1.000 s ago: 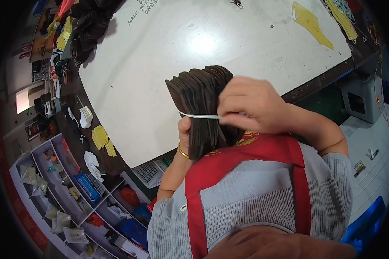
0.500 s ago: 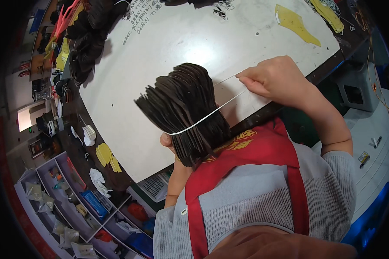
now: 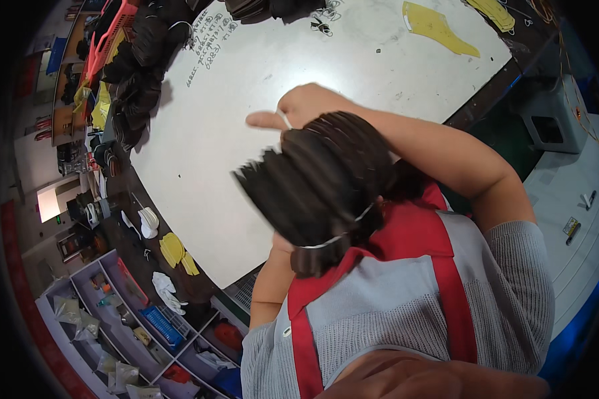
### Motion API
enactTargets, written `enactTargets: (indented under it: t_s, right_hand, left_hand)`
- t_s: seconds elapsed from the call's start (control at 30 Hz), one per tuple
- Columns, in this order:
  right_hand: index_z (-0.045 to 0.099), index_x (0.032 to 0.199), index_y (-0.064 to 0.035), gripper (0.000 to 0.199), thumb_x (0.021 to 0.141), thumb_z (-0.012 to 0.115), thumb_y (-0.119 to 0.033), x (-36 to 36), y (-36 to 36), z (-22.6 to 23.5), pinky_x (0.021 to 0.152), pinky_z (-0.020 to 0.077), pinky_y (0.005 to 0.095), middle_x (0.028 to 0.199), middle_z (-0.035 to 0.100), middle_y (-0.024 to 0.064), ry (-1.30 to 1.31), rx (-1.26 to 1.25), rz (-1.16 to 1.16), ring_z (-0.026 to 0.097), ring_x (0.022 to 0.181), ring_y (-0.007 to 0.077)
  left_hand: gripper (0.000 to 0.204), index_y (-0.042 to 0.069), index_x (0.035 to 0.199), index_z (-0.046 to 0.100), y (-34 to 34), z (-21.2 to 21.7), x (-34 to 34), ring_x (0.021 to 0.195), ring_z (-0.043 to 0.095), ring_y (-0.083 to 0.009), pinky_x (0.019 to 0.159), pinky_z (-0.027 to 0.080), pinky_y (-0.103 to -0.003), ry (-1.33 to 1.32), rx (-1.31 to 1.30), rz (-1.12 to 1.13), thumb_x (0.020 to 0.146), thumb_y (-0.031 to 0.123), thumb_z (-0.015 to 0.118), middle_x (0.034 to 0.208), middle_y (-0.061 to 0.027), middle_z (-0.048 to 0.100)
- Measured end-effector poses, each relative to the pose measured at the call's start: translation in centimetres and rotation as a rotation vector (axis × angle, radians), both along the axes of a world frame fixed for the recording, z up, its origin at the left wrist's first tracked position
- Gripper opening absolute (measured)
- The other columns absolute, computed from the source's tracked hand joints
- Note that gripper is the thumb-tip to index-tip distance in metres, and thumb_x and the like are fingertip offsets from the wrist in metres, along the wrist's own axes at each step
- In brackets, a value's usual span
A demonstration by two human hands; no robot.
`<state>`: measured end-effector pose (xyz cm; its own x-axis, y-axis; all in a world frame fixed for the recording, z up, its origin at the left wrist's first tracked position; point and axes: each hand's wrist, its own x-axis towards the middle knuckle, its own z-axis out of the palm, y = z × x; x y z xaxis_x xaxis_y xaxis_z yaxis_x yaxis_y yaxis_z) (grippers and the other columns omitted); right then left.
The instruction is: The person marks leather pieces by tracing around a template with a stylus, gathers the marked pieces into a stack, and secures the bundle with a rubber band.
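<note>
A thick bundle of dark, thin flat pieces (image 3: 313,179) is held above the white table, close to my chest. My left hand (image 3: 283,243) supports it from the left and below; most of its fingers are hidden behind the bundle. A white elastic band (image 3: 323,243) wraps the bundle's near end, and part of it reaches up to my right hand (image 3: 306,103). That hand is at the bundle's far side, with one digit stretched leftward and the band caught at its curled fingers.
The white table top (image 3: 199,166) carries handwriting. Stacks of dark pieces (image 3: 136,100) line its far left edge, and a yellow template (image 3: 439,30) lies at the far right. Compartment shelving (image 3: 113,312) stands at lower left, beside white gloves (image 3: 166,291). A grey stool (image 3: 552,120) is at right.
My right hand has swung left from the right of the bundle to its far side, bringing the elastic band along. The bundle has turned and shifted slightly right.
</note>
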<state>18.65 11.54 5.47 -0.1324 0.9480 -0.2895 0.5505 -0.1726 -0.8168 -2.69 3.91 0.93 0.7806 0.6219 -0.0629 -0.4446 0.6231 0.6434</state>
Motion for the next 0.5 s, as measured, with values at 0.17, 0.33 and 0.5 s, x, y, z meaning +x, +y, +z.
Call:
enactTargets:
  t_s: [0.17,0.33,0.5]
  right_hand:
    - [0.076,0.091,0.0013,0.074,0.084,0.068,-0.072,0.4,-0.2,1.0,0.073,0.058,0.0365,0.08,0.075,0.0121,-0.08,0.151,-0.022,0.074,0.075,0.0256]
    - [0.075,0.095,0.0018,0.073,0.083,0.072,-0.07,-0.6,-0.9,0.4,0.072,0.0579,0.0356,0.079,0.074,0.0093,-0.161,0.303,-0.128,0.074,0.074,0.0223]
    - [0.073,0.102,-0.0016,0.064,0.093,0.064,-0.064,-2.4,-0.7,-4.8,0.085,0.056,0.0356,0.091,0.075,0.0054,0.706,-0.138,0.024,0.073,0.081,0.0196]
  left_hand:
    - [0.117,-0.001,0.156,0.032,1.4,0.9,-3.0,0.138,0.05,-0.0317,0.115,0.041,-0.046,0.259,0.285,-0.127,0.067,0.049,0.09,0.151,-0.0171,0.049]
    - [0.093,0.003,0.156,0.034,1.2,2.8,-1.6,0.142,0.045,-0.0273,0.117,0.038,-0.043,0.283,0.39,-0.257,0.084,0.04,0.078,0.153,-0.0126,0.048]
    - [0.085,0.005,0.154,0.037,1.2,2.3,0.9,0.133,0.046,-0.0263,0.109,0.039,-0.042,0.045,0.172,-0.148,0.087,0.042,0.073,0.149,-0.0125,0.05]
